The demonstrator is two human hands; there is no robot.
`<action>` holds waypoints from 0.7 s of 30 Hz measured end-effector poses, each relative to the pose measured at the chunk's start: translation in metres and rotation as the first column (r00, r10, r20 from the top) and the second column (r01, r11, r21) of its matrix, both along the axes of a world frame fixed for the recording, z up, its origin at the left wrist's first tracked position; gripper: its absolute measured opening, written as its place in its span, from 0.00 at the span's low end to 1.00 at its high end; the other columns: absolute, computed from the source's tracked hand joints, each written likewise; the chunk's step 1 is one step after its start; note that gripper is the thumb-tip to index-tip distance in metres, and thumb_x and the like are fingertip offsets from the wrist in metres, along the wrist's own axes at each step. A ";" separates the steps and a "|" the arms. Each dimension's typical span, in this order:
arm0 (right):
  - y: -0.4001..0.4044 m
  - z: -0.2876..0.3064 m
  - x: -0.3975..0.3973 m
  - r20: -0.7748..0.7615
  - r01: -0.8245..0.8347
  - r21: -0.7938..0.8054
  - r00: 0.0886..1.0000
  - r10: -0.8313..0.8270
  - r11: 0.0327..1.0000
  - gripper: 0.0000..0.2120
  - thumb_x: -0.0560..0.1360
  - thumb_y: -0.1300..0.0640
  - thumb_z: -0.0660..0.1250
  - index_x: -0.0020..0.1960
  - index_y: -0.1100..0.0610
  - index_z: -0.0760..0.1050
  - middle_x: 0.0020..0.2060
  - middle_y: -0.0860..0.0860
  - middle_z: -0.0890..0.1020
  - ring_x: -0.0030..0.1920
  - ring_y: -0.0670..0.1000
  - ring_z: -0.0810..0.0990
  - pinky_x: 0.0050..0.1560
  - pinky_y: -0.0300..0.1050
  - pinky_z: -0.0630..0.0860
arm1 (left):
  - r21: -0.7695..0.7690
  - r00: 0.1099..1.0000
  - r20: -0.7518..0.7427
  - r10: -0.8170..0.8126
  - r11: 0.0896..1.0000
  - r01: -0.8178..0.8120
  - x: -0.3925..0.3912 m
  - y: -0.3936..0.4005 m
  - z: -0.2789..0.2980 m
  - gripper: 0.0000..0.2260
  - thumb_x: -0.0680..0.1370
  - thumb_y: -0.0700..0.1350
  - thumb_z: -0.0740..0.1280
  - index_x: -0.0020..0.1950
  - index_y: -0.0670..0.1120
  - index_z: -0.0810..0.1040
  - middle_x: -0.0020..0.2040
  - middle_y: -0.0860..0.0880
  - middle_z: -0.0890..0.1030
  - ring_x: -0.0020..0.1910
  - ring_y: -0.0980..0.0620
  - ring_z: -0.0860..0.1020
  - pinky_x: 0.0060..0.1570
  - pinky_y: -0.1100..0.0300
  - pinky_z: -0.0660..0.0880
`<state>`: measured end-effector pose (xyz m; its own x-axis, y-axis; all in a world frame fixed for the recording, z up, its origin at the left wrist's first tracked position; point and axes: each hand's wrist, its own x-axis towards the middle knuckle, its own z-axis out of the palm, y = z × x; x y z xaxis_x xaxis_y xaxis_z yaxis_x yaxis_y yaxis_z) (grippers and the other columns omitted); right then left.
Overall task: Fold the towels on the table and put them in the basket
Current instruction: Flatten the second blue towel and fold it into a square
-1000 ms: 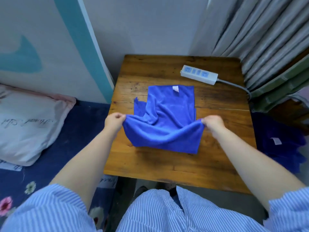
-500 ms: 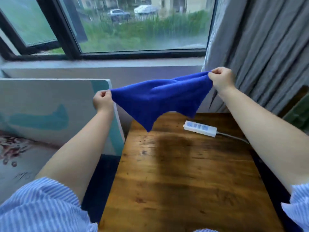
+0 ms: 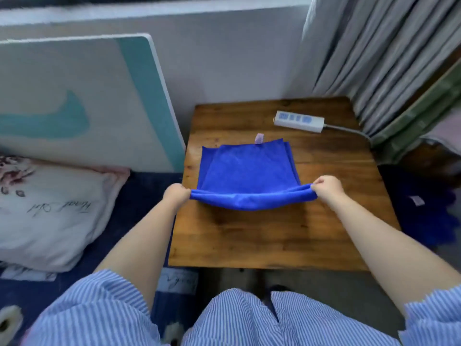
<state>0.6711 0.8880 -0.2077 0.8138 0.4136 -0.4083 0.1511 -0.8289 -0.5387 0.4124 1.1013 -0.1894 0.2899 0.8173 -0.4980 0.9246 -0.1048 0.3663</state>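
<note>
A blue towel (image 3: 247, 171) lies folded over on the wooden table (image 3: 262, 240), its far edge flat with a small pale tag sticking out. The near folded edge is lifted slightly off the wood. My left hand (image 3: 175, 196) pinches the near left corner and my right hand (image 3: 325, 187) pinches the near right corner, stretching that edge taut between them. More blue towels (image 3: 424, 208) with a white tag sit low at the right of the table. No basket is clearly visible.
A white power strip (image 3: 299, 121) with its cable lies at the table's back right. Grey curtains (image 3: 386, 58) hang behind it. A white and teal board (image 3: 87, 103) leans left of the table, with a pillow (image 3: 50, 211) on dark bedding below.
The towel was lifted from the table and held stretched in the air before the window. Now it lies back on the table folded over, both hands at its near corners.
</note>
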 end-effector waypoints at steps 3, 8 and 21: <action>-0.035 -0.029 -0.034 -0.037 0.001 -0.147 0.999 -0.006 0.989 0.10 0.74 0.65 0.61 0.52 0.64 0.79 0.54 0.63 0.81 0.55 0.60 0.78 0.53 0.45 0.72 | -0.114 0.974 -0.184 -0.130 0.987 0.111 -0.024 -0.022 -0.034 0.13 0.79 0.41 0.60 0.58 0.34 0.75 0.59 0.38 0.77 0.55 0.41 0.76 0.46 0.55 0.70; -0.076 -0.052 -0.071 -0.134 -0.089 -0.303 0.990 0.050 0.949 0.07 0.73 0.66 0.60 0.42 0.59 0.76 0.46 0.61 0.80 0.50 0.59 0.77 0.45 0.43 0.68 | -0.235 0.903 -0.324 -0.281 0.949 0.212 -0.056 -0.048 -0.063 0.05 0.77 0.41 0.60 0.48 0.41 0.74 0.51 0.42 0.75 0.47 0.43 0.72 0.44 0.58 0.68; -0.077 -0.066 -0.073 -0.061 0.002 -0.205 0.998 -0.014 0.979 0.06 0.73 0.67 0.58 0.42 0.61 0.72 0.50 0.63 0.80 0.46 0.58 0.74 0.43 0.41 0.64 | -0.254 0.876 -0.350 -0.331 0.934 0.251 -0.054 -0.045 -0.082 0.11 0.78 0.48 0.58 0.55 0.44 0.73 0.50 0.47 0.74 0.48 0.47 0.70 0.49 0.57 0.70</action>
